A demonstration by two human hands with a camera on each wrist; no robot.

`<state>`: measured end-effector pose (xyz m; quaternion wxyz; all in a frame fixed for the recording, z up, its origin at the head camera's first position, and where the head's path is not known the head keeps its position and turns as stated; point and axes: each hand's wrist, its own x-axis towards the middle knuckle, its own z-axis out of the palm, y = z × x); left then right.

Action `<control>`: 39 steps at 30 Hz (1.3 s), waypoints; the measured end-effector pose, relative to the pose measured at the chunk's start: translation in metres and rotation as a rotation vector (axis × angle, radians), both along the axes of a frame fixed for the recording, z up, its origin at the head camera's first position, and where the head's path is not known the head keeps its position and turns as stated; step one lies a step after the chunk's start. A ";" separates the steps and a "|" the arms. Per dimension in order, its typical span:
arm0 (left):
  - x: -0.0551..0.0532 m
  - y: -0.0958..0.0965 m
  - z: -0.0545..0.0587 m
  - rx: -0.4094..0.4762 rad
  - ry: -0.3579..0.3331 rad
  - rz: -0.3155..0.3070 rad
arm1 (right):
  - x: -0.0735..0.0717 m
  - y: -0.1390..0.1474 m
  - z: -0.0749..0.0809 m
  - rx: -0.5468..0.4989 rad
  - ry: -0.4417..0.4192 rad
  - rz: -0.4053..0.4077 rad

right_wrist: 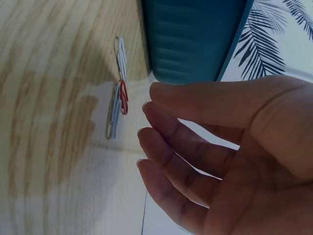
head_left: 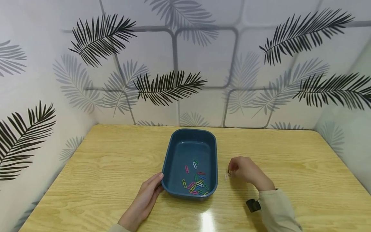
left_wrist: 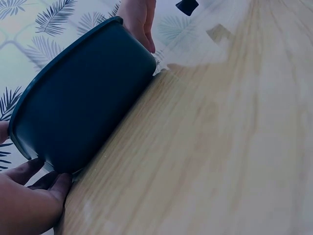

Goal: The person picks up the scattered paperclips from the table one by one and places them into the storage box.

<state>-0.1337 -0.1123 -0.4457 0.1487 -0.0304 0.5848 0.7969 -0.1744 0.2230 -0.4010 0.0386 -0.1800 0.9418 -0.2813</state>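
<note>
My left hand (head_left: 147, 193) grips the near left corner of a dark blue plastic bin (head_left: 189, 149), thumb at the rim and fingers against the outer wall. Many coloured paper clips (head_left: 200, 183) lie loose in its near end. To the right of the bin, my right hand (head_left: 246, 169) hovers over the table with loosely bent fingers and nothing seen between them. Beside its fingertips in the right wrist view lie a red paper clip (right_wrist: 123, 98) and white paper clips (right_wrist: 122, 58) in a short row. Whether they are linked, I cannot tell.
The bin stands on a light wood-grain table (head_left: 121, 151). A wall (head_left: 200, 58) with a leaf pattern rises behind the table's far edge. A black strap piece (head_left: 253, 205) sticks out at the right sleeve (head_left: 276, 209).
</note>
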 end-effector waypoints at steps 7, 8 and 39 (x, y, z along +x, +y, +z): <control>0.000 -0.001 -0.002 -0.004 0.022 -0.016 | 0.001 -0.004 -0.003 0.072 0.005 -0.016; 0.000 -0.001 -0.003 -0.003 0.023 -0.018 | 0.001 -0.004 -0.004 0.078 0.003 -0.020; 0.000 -0.001 -0.002 -0.016 0.028 -0.030 | 0.004 -0.004 -0.006 0.152 -0.082 -0.064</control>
